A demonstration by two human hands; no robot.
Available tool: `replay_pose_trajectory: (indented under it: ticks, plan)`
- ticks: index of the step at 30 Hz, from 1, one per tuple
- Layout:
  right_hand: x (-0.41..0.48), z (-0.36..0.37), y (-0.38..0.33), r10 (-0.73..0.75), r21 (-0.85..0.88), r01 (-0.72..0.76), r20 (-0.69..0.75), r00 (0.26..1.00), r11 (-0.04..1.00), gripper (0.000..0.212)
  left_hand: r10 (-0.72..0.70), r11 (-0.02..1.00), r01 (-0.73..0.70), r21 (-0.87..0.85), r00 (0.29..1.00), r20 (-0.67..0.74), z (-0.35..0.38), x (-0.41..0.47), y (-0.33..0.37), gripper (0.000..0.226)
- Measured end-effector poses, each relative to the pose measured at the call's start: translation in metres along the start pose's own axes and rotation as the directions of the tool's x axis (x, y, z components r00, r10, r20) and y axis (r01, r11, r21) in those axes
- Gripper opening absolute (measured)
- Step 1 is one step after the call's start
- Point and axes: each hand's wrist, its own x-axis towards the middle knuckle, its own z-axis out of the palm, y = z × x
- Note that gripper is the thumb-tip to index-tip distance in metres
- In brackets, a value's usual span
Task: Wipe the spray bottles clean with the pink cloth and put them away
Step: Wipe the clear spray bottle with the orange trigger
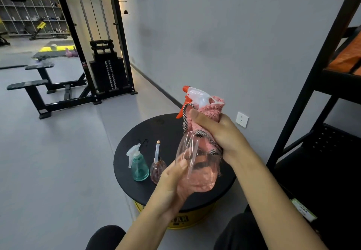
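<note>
A clear pink spray bottle [197,164] with a white and orange trigger head is held up in front of me. My left hand [173,179] grips its base from below. My right hand [216,130] presses the pink cloth [212,107] around the bottle's neck and shoulder. On the round black stool top [144,138] stand a teal spray bottle [139,166] with a white trigger and a small pink bottle [157,168] with a thin white nozzle, its lower right part hidden by my left hand.
The stool has a yellow base [181,221]. A black metal shelf rack [320,101] stands at the right, with an orange item on an upper shelf. A wall socket [242,119] sits behind. A black weight machine [109,70] and bench are on the far left.
</note>
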Motion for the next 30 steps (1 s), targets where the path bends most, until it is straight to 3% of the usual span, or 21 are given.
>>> replay_pose_trajectory:
  ticks: [3, 5, 7, 9, 11, 13, 15, 18, 20, 23, 25, 27, 30]
  plan:
    - [0.000, -0.008, 0.001, 0.044, 0.224, -0.096, 0.225, 0.973, 0.970, 0.080, -0.054, 0.997, 0.061, -0.048, 0.989, 0.135, -0.008, -0.002, -0.003, 0.105]
    - [0.000, -0.009, 0.000, 0.060, 0.242, -0.119, 0.237, 0.970, 0.963, 0.077, -0.073, 0.997, 0.078, -0.026, 0.986, 0.148, -0.007, -0.003, -0.004, 0.107]
    - [0.001, -0.006, -0.001, 0.071, 0.138, -0.081, 0.074, 0.995, 0.987, 0.053, -0.024, 0.999, 0.021, 0.023, 0.993, 0.115, -0.004, 0.000, -0.005, 0.092]
    - [0.002, -0.002, 0.004, -0.012, -0.038, 0.007, -0.136, 0.991, 0.999, 0.031, 0.061, 0.995, -0.064, 0.080, 0.997, 0.044, -0.001, 0.001, -0.006, 0.077]
    - [0.002, 0.003, 0.008, -0.144, -0.181, 0.100, -0.248, 0.958, 0.978, 0.024, 0.113, 0.986, -0.112, 0.121, 0.994, 0.002, -0.001, 0.000, -0.005, 0.082]
    - [0.002, 0.004, 0.008, -0.174, -0.199, 0.122, -0.268, 0.947, 0.972, 0.025, 0.119, 0.985, -0.117, 0.127, 0.993, -0.014, -0.002, -0.001, -0.003, 0.090]
    - [0.002, 0.001, 0.003, -0.082, -0.069, 0.071, -0.174, 0.981, 0.995, 0.029, 0.109, 0.987, -0.111, 0.117, 0.994, 0.022, -0.002, -0.001, 0.000, 0.089]
    - [0.006, -0.006, 0.000, 0.048, 0.167, -0.066, 0.108, 0.993, 0.984, 0.065, 0.049, 0.997, -0.057, 0.058, 0.990, 0.132, -0.002, -0.002, 0.002, 0.080]
    - [0.007, -0.009, 0.002, 0.049, 0.232, -0.094, 0.194, 0.980, 0.968, 0.080, 0.026, 0.999, -0.029, 0.018, 0.988, 0.150, -0.003, -0.002, -0.001, 0.079]
    - [0.006, -0.006, 0.002, 0.026, 0.045, -0.028, 0.050, 0.998, 0.999, 0.063, 0.075, 0.993, -0.083, 0.079, 0.991, 0.109, -0.001, -0.002, -0.002, 0.077]
    - [0.003, 0.001, 0.003, -0.080, -0.190, 0.053, -0.140, 0.987, 0.980, 0.045, 0.119, 0.986, -0.122, 0.114, 0.992, 0.031, 0.000, -0.002, -0.003, 0.082]
    - [-0.001, 0.008, 0.004, -0.221, -0.333, 0.134, -0.239, 0.945, 0.933, 0.041, 0.138, 0.981, -0.135, 0.142, 0.990, -0.013, -0.002, -0.002, -0.004, 0.087]
    - [-0.001, 0.006, 0.002, -0.206, -0.266, 0.142, -0.233, 0.950, 0.953, 0.041, 0.097, 0.986, -0.097, 0.136, 0.995, 0.005, -0.004, 0.001, -0.002, 0.085]
